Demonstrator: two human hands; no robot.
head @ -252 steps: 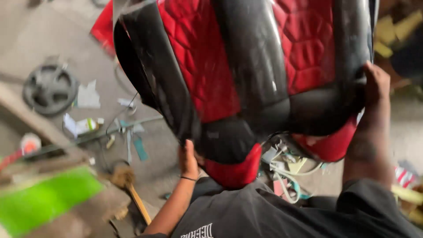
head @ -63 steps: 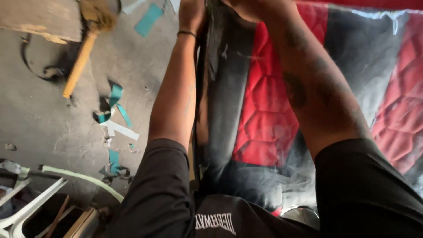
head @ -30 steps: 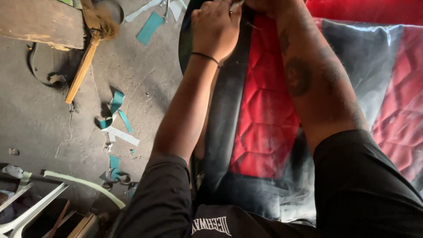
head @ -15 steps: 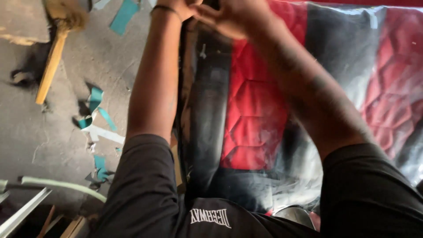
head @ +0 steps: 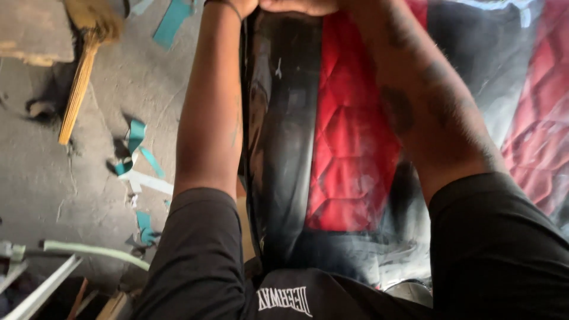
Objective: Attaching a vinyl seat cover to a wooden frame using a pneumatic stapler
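A red and black quilted seat cover (head: 349,160) lies stretched in front of me and fills the middle and right of the view. Both my forearms reach up along it. My left hand (head: 244,5), with a dark wristband, and my right hand (head: 296,6) meet at the upper end of the cover's black side panel (head: 284,130). The top of the picture cuts off most of both hands. They seem closed on that black edge, with the fingers out of sight.
Grey concrete floor (head: 53,178) lies to the left, strewn with teal and white scraps (head: 137,155). A broom with a wooden handle (head: 77,89) lies at the upper left beside a wooden board (head: 29,29). Pale strips and rods (head: 89,252) sit at the lower left.
My view has shifted slightly and my hands have moved further up, now nearly out of the picture. Both stay at the top of the black panel, and the cover has barely moved.
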